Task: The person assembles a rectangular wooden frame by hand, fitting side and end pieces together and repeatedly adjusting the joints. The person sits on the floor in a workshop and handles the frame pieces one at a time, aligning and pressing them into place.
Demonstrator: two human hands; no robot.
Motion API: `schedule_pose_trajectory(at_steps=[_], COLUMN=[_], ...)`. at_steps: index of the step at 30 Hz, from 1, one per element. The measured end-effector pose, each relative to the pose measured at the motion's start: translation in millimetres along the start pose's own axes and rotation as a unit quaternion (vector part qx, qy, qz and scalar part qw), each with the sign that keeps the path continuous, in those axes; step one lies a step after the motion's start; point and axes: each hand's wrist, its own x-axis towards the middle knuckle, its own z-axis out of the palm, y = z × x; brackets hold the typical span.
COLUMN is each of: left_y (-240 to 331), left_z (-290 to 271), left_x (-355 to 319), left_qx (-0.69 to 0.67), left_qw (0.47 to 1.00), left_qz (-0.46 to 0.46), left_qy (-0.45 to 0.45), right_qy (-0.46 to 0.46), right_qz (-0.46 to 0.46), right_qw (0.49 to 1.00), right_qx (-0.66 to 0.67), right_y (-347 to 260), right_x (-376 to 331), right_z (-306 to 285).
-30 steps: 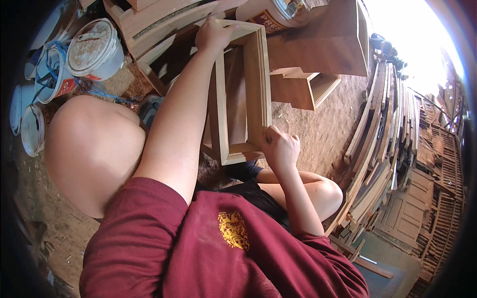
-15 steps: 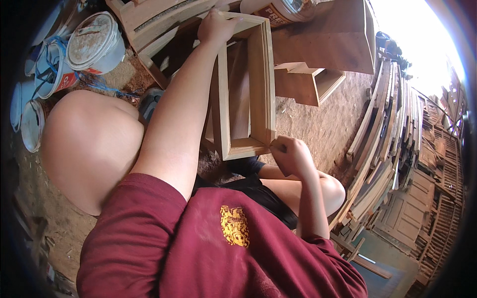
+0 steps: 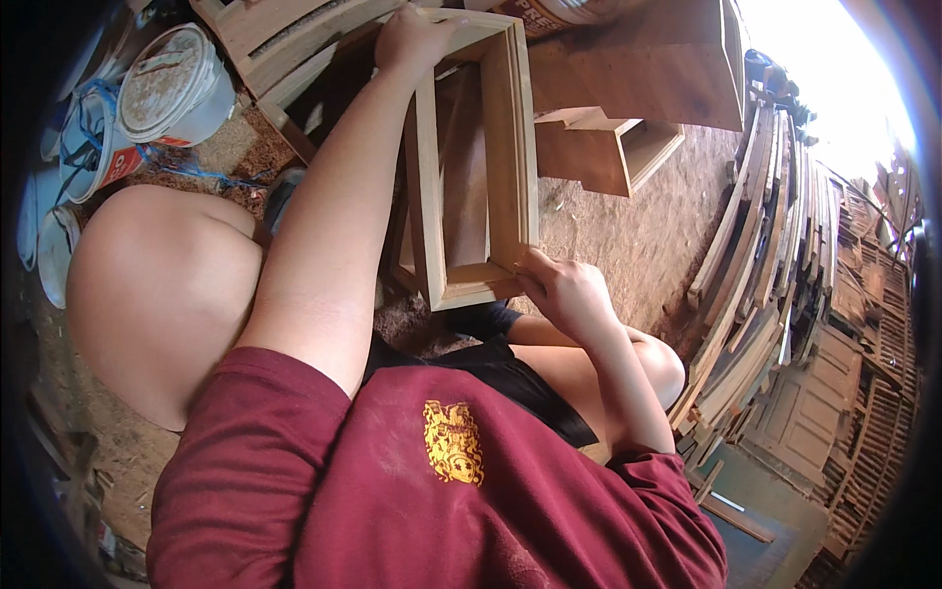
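Observation:
A pale, open rectangular wooden frame [image 3: 524, 147] with stepped moulded edges stands tilted in front of me, and its deep sides run back like a box. At its far upper end, my left hand [image 3: 412, 41] is closed over the top edge. My right hand [image 3: 574, 294] is at the near right corner, with its fingers bent and pressed together against the wood. Whatever those fingers may pinch is too small or hidden to name. My bare knee [image 3: 162, 294] is raised at the left, and my other leg is folded behind my right forearm.
Lidded white buckets [image 3: 177, 83] with blue twine stand at the left. Slatted wood [image 3: 280, 44] lies at the far left. Beyond the frame are a brown wooden box [image 3: 638, 74] and a smaller box piece [image 3: 608, 157]. Stacked planks [image 3: 746, 245] and a panelled door [image 3: 810, 402] line the right.
The frame has shifted slightly left and away from me, with my left hand on it. My right hand has moved up from below the corner and now touches its right edge.

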Motion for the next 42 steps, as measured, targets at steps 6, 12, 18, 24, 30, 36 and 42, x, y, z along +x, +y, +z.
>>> schedule_pose_trajectory(at_steps=[6,12,18,24,30,36,42], left_y=[-11,-9,-14,-14,-16,-13,2], left_z=[4,2,5,7,4,6,-3], left_x=[13,7,9,11,10,13,-2], left_qx=[0.07,0.04,0.033,0.019,0.022,0.057,0.003], left_qw=[0.997,0.999,0.998,0.997,0.997,0.998,1.0], left_qz=[0.026,0.019,0.05,0.072,0.059,0.022,0.011], left_qy=[0.015,0.029,0.033,0.037,0.035,0.023,0.0], right_qy=[-0.017,-0.038,-0.033,-0.013,-0.023,-0.036,0.078], right_qz=[-0.01,-0.033,-0.036,-0.002,-0.037,0.015,0.072], right_qw=[1.0,0.999,0.999,1.0,0.988,0.909,0.96], right_qx=[-0.014,-0.011,-0.011,0.028,0.149,0.416,0.258], right_y=[-4,-6,-1,-5,-7,-46,-61], right_x=[7,11,15,19,26,14,23], right_z=[1,-11,-4,0,-5,45,44])
